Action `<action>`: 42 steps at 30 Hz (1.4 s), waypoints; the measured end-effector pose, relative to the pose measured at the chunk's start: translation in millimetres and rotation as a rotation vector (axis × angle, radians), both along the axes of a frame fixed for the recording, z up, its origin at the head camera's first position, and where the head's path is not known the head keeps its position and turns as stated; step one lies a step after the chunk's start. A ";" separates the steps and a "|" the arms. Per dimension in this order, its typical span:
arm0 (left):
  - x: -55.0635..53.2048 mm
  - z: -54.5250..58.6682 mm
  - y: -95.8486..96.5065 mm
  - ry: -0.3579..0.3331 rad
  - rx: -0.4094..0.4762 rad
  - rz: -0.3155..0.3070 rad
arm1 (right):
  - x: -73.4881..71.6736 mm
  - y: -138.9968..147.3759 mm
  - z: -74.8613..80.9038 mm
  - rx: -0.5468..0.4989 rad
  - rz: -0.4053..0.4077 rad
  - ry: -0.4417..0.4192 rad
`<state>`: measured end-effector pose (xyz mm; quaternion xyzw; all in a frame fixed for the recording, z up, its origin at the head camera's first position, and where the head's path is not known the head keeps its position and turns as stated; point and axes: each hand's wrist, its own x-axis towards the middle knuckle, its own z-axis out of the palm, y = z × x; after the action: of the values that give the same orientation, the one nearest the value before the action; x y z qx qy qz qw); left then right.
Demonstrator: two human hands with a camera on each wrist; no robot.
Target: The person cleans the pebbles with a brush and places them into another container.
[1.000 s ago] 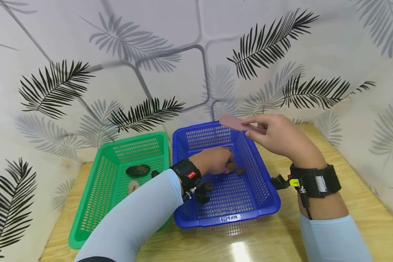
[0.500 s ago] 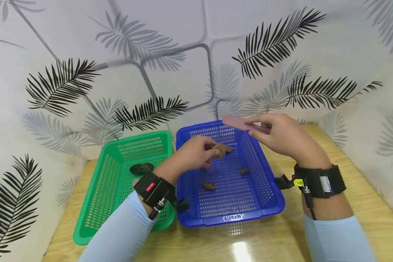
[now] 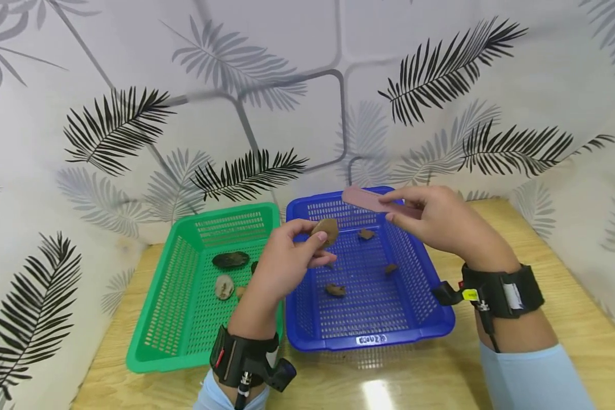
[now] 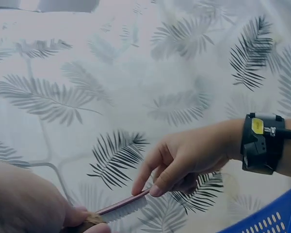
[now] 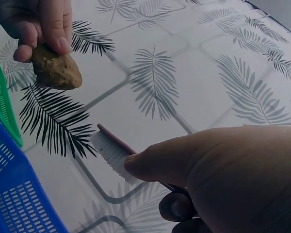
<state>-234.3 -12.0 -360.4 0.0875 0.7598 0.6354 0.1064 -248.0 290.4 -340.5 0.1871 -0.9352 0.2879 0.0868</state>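
My left hand (image 3: 286, 259) pinches a flat, mud-brown, stone-like lump (image 3: 326, 232) between thumb and fingers, above the left side of the blue basket. The lump (image 5: 57, 70) looks rough and coated with mud in the right wrist view. My right hand (image 3: 435, 219) grips a pink brush (image 3: 360, 199) by its handle over the basket's back right part. White bristles (image 5: 111, 154) point downward from the brush and stand apart from the lump. In the left wrist view, the lump is mostly hidden by the left hand.
The blue basket (image 3: 371, 340) holds several small brown lumps (image 3: 335, 290). To its left stands a green basket (image 3: 159, 364) with a dark oval piece (image 3: 230, 260), a pale oval piece (image 3: 224, 287) and others partly behind the arm. A leaf-patterned wall covering (image 3: 287, 131) rises behind.
My left hand has lifted out of the blue basket with the brown lump and drawn back left, turning it upright. Another brown piece now lies alone at the basket's back. The right hand keeps the brush.
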 end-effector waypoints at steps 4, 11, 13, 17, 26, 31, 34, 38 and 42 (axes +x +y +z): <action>2.1 -4.0 -1.0 0.068 0.036 0.098 | 0.8 -5.3 -0.6 -0.017 0.013 0.010; -2.3 -2.0 0.4 0.116 0.059 0.165 | 2.2 -16.5 0.4 -0.068 0.049 0.087; -1.6 -0.3 0.0 0.099 0.086 0.163 | 3.1 -20.1 1.5 -0.087 0.065 0.097; 0.4 3.2 -3.0 0.062 0.130 0.135 | 4.4 -27.9 1.7 -0.115 0.094 0.139; 3.1 6.2 -10.9 0.106 0.054 0.142 | 6.8 -41.0 -5.2 -0.193 0.138 0.178; 1.6 3.2 -4.7 0.138 0.042 0.149 | 10.1 -44.4 -7.6 -0.220 0.123 0.140; 1.3 1.6 -1.4 0.134 0.100 0.165 | 11.8 -45.4 -8.9 -0.237 0.128 0.135; 0.3 1.6 3.1 0.145 0.215 0.211 | 12.4 -48.0 -10.3 -0.245 0.144 0.145; -1.2 1.7 6.7 0.177 0.277 0.242 | 10.9 -51.5 -10.0 -0.237 0.159 0.155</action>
<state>-235.5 -5.3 -358.7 0.0646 0.6765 0.7318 -0.0510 -237.1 238.9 -350.5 0.2706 -0.8673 0.3871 0.1571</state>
